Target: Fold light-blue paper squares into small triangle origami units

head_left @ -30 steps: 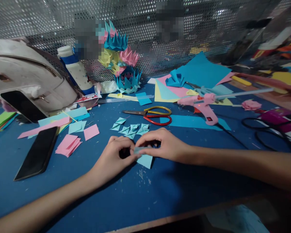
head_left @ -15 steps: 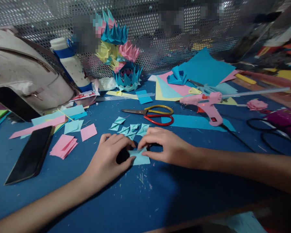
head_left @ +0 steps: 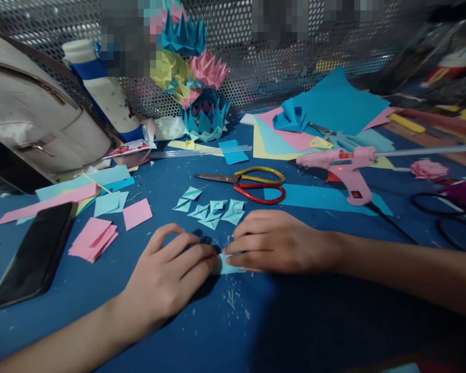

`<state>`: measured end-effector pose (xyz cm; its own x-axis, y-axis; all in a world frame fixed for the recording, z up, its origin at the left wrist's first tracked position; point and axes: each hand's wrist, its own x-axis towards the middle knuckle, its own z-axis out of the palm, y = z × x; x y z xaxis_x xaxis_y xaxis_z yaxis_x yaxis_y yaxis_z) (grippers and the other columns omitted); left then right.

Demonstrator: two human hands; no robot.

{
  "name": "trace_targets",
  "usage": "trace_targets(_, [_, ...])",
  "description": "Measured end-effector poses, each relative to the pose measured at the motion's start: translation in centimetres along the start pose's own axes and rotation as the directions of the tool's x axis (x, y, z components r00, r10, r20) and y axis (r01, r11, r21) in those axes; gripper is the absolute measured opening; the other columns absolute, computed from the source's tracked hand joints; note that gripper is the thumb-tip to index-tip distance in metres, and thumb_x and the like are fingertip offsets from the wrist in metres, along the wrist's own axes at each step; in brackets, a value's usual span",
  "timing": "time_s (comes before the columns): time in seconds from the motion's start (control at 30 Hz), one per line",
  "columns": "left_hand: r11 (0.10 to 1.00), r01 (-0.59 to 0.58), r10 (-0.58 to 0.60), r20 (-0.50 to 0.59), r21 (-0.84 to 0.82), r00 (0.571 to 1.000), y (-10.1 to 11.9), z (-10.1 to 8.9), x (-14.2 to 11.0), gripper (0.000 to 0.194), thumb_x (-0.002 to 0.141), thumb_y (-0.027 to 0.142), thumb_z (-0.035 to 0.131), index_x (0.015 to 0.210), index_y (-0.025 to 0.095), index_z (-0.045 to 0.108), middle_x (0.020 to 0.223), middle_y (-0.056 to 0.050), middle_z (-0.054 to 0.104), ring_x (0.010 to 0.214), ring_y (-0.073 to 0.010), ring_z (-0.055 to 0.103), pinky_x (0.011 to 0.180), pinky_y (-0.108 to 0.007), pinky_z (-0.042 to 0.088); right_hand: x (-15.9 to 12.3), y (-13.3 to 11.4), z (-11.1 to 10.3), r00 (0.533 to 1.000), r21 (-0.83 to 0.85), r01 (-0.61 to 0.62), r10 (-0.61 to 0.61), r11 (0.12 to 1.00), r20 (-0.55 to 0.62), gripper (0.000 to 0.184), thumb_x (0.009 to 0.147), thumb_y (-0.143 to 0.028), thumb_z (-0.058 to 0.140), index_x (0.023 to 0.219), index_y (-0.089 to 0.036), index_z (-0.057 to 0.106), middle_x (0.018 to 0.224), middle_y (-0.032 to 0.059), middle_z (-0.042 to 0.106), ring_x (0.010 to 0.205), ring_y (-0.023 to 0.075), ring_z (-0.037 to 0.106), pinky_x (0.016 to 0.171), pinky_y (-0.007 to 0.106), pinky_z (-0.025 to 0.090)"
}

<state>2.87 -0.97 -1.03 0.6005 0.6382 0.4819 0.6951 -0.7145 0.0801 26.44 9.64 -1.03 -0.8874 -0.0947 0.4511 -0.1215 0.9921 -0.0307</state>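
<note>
A small light-blue paper piece (head_left: 228,265) lies on the blue table between my two hands. My left hand (head_left: 174,269) has its bent fingers closed on the paper's left end. From the other side my right hand (head_left: 275,243) presses its fingertips down on the same paper, covering much of it. Just beyond my fingers sit several small folded light-blue paper pieces (head_left: 212,220). Past them are scissors (head_left: 243,181) with one yellow and one red handle loop.
A pink glue gun (head_left: 351,168) with its cord stands to the right. Pink paper squares (head_left: 91,238) and a black phone (head_left: 34,248) lie left. Behind are a white-and-blue bottle (head_left: 104,88), a pale backpack (head_left: 34,103) and a stack of folded paper flowers (head_left: 205,114).
The light-blue paper now shows as a narrower strip. My right fingers have come down flat over it, and my left fingers have shifted onto its end. The view has moved slightly.
</note>
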Motion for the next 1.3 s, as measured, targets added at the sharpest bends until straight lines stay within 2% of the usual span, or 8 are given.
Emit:
trace_targets(0.17, [1.0,-0.018,0.018,0.034,0.022,0.999,0.1,-0.3,0.0,0.035,0.107,0.015,0.034,0.104,0.013,0.07,0.102,-0.003,0.075,0.092,-0.0202,0.061,0.095,-0.04,0.033,0.0,0.0,0.1,0.997,-0.022,0.032,-0.033,0.999,-0.066,0.015,0.099,-0.023,0.058,0.104,-0.017,0.071,0.107,0.0003,0.074,0.098,0.0157,0.064,0.083,0.032,0.052])
trace_targets(0.4, [0.999,0.011,-0.011,0.012,-0.042,1.0,0.4,-0.1,-0.4,0.035,0.106,0.014,0.036,0.107,0.012,0.071,0.1,-0.004,0.075,0.091,-0.0183,0.062,0.101,-0.04,0.031,0.0,-0.3,0.1,0.999,0.003,0.0,0.0,1.0,-0.054,0.018,0.101,-0.023,0.052,0.104,-0.018,0.07,0.107,0.0009,0.074,0.099,0.0147,0.063,0.082,0.031,0.053])
trace_targets(0.73, [1.0,0.011,-0.011,0.07,0.004,0.997,0.8,-0.5,-1.0,0.033,0.105,0.016,0.039,0.113,0.017,0.072,0.106,-0.002,0.075,0.096,-0.0172,0.062,0.112,-0.037,0.024,0.1,-0.4,-0.2,1.0,0.008,0.0,0.0,1.0,-0.001,0.014,0.098,-0.018,0.057,0.104,-0.017,0.069,0.106,0.0028,0.073,0.098,0.0139,0.062,0.08,0.03,0.052])
trace_targets(0.93, [0.999,-0.006,0.002,0.082,0.037,0.997,1.1,-0.3,-1.6,0.041,0.107,0.019,0.031,0.116,0.017,0.071,0.113,-0.003,0.074,0.104,-0.0187,0.061,0.115,-0.038,0.021,0.1,-0.4,-0.2,1.0,0.017,-0.002,0.001,1.0,0.019,0.014,0.099,-0.022,0.057,0.104,-0.017,0.069,0.105,0.0038,0.073,0.097,0.0142,0.062,0.079,0.03,0.051])
trace_targets(1.1, [0.999,-0.037,0.035,0.057,0.039,0.998,1.8,-0.2,-1.6,0.043,0.105,0.014,0.029,0.112,0.011,0.071,0.109,-0.007,0.074,0.098,-0.0206,0.061,0.108,-0.039,0.029,0.0,-0.5,-0.1,0.997,0.072,-0.062,0.059,0.995,0.052,0.026,0.103,-0.036,0.049,0.106,-0.017,0.067,0.106,0.0026,0.072,0.099,0.0148,0.059,0.08,0.031,0.048])
trace_targets(1.17, [0.997,-0.053,0.047,0.12,0.053,0.992,2.0,-0.4,-1.3,0.043,0.104,0.011,0.028,0.111,0.012,0.071,0.106,-0.006,0.074,0.096,-0.0199,0.061,0.105,-0.037,0.032,0.1,-0.7,0.1,0.994,0.065,-0.096,0.092,0.993,0.066,0.029,0.104,-0.036,0.047,0.111,-0.016,0.066,0.107,0.0029,0.071,0.099,0.0155,0.058,0.081,0.032,0.046])
trace_targets(1.3, [0.996,-0.044,0.034,0.124,0.082,0.992,2.2,-0.8,-1.0,0.035,0.101,0.01,0.037,0.107,0.014,0.072,0.096,-0.004,0.073,0.091,-0.0184,0.061,0.104,-0.035,0.036,0.5,-1.3,0.5,0.977,-0.003,-0.178,0.177,0.984,0.119,0.037,0.106,-0.041,0.039,0.122,-0.017,0.062,0.108,0.0036,0.068,0.095,0.0175,0.055,0.081,0.034,0.042])
